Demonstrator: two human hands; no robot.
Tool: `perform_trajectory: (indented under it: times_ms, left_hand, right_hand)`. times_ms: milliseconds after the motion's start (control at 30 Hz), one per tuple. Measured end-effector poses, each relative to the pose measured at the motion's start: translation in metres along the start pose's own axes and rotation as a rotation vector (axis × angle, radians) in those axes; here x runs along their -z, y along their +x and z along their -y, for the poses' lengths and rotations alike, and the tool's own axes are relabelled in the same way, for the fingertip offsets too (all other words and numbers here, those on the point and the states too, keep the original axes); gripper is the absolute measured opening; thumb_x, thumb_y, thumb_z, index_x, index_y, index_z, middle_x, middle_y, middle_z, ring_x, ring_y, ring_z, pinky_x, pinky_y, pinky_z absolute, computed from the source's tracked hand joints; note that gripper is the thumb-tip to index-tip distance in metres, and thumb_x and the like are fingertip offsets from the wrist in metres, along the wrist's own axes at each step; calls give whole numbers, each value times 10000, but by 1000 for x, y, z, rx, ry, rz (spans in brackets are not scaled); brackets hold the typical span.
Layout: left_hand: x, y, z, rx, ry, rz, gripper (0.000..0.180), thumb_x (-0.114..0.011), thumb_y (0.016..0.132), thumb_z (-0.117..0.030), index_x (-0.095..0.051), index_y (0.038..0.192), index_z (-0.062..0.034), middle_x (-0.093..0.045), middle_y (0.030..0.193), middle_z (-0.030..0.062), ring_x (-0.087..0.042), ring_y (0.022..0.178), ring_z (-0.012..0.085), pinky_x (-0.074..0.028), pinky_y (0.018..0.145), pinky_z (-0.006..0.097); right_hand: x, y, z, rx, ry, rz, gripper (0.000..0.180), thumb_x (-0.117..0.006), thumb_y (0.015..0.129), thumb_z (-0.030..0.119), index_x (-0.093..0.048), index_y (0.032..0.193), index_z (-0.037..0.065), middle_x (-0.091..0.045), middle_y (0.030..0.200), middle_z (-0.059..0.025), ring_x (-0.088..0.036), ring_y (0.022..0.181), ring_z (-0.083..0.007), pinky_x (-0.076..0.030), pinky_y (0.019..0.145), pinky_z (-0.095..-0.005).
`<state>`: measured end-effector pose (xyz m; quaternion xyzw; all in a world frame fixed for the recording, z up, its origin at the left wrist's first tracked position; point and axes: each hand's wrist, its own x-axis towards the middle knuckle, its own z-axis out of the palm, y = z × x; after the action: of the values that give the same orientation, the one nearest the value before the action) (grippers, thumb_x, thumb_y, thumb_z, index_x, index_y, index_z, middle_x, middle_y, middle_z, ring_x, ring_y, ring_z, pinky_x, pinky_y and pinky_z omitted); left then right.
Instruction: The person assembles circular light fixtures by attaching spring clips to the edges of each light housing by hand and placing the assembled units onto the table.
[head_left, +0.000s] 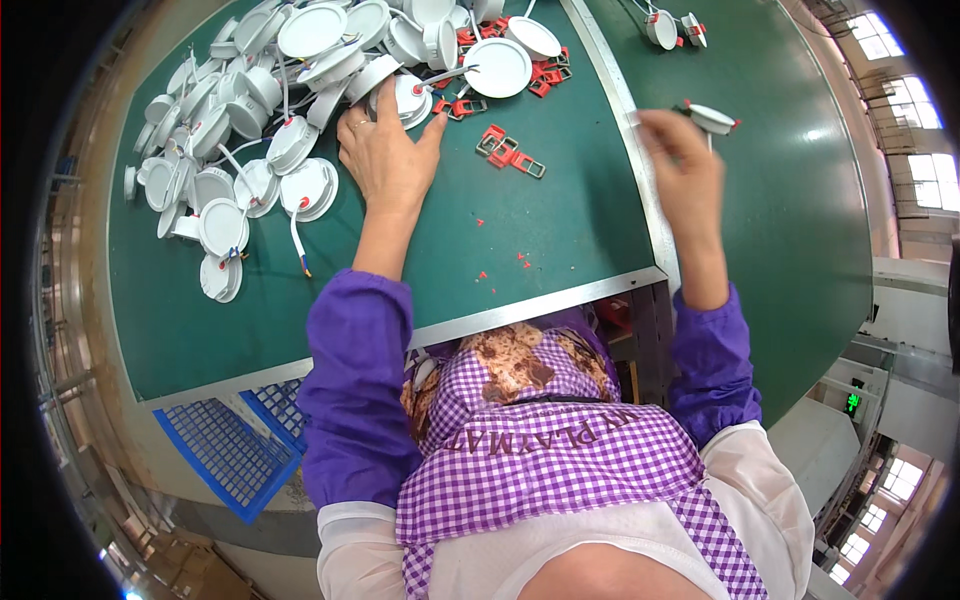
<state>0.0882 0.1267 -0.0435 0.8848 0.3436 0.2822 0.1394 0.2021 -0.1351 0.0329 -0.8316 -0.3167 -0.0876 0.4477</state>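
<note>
My left hand point(390, 160) reaches into the front edge of a heap of white round downlights point(230, 120), its thumb and fingers around one downlight point(410, 103) with a grey cable. My right hand point(690, 165), smeared by motion, hovers over the metal strip at the table's right side. Just beyond it, a downlight point(712, 118) with red clips at its sides is over the right-hand green surface; whether my fingers touch it I cannot tell. Between my hands lie red spring clips point(511, 153) with metal loops. More red clips point(545, 75) are among the downlights at the far side.
The green table point(500, 245) has a metal edge strip point(620, 100) dividing it from a second green surface point(800, 200). Two more downlights point(660, 30) lie far right. Small red bits point(522, 258) dot the near table. Blue mesh baskets point(225, 450) stand below at left.
</note>
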Motion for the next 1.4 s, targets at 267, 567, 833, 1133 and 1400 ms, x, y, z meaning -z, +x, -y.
perform_trajectory:
  times_ms: [267,567,833,1133,1400]
  left_hand:
    - [8,-15,5,-71,-43,85,694,-762,727,-270,-510,1354,-110,-476,1188,229,-431,1145,400,-366,1000,486]
    - [67,-66,16,107,-256,156,785,-817,675,-59,-399,1336,8,-449,1232,227,-459,1201,361,-417,1008,426]
    - [102,-94,4,426,-1263,215,861,-776,710,69,-291,1413,-39,-524,1170,117,-617,993,218,-550,717,278]
    - [111,-101,-13,549,-1879,532,726,-712,839,-19,-311,1444,-48,-533,1268,128,-636,1055,229,-618,699,310]
    - [104,-107,-23,436,-1456,311,414,-650,911,-16,-471,1281,33,-616,1160,116,-625,1036,162,-574,805,296]
  right_hand:
    - [-64,-34,3,423,-357,351,168,-601,795,-12,-616,959,17,-604,1033,-116,-578,965,-287,-514,807,-380]
    - [-55,-40,21,-39,112,281,105,-623,851,38,-592,938,-13,-660,808,-135,-657,685,-240,-528,664,-323]
    - [-55,-33,47,-375,568,386,118,-582,946,72,-586,1019,-20,-676,916,-78,-668,784,-137,-527,732,-248]
    - [-73,-44,91,-92,483,364,127,-647,889,59,-626,980,-27,-687,830,-96,-660,737,-144,-521,648,-275]
    - [-66,-46,89,390,146,173,167,-684,824,21,-640,985,19,-675,874,-120,-678,741,-280,-542,620,-339]
